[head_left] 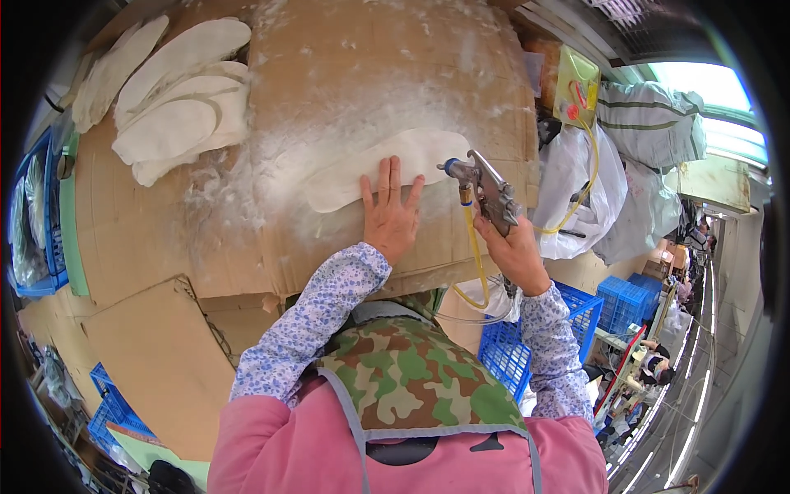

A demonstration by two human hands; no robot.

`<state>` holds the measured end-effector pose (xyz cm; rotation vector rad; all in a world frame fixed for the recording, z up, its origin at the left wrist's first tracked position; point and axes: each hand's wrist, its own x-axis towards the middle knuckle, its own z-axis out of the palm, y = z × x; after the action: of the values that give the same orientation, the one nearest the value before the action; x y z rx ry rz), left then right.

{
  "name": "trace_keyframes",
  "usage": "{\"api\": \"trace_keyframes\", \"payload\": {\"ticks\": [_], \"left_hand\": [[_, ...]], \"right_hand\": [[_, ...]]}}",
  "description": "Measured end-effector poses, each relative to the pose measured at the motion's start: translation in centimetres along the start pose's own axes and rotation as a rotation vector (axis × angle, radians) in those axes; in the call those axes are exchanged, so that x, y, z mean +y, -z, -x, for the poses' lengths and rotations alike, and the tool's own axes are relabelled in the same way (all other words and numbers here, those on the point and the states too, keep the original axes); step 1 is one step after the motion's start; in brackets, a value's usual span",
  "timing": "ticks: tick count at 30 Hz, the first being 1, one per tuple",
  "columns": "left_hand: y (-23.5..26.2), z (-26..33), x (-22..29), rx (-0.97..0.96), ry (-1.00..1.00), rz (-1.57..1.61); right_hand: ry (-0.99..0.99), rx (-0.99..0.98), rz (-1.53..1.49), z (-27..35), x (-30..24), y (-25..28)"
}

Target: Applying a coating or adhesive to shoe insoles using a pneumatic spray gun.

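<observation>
A white insole-shaped sheet lies flat on the cardboard-covered table, amid whitish residue. My left hand rests on its near edge with the fingers spread. In my right hand is a metal spray gun, its blue-tipped nozzle turned left toward the right end of the sheet. The fingers wrap round the gun's handle. A yellow hose runs down from below the nozzle. At the far left of the table, several similar white sheets lie overlapping in a loose pile.
A yellowish container with a yellow tube stands beyond the table's right side, near white plastic bags. Blue crates stand at the left and beside my right forearm. A loose cardboard piece lies at the near left.
</observation>
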<state>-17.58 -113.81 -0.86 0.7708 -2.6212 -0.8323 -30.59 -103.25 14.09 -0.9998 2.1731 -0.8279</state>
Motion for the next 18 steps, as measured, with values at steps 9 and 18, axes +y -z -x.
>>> {"api": "trace_keyframes", "payload": {"ticks": [9, 18], "left_hand": [[1.6, 2.0, -1.4, -0.008, 0.045, -0.004], [3.5, 4.1, -3.1, -0.013, 0.086, -0.025]], "right_hand": [[0.010, -0.043, -0.008, -0.1, -0.6, -1.8], [0.021, -0.098, 0.006, -0.2, -1.8, -3.6]]}}
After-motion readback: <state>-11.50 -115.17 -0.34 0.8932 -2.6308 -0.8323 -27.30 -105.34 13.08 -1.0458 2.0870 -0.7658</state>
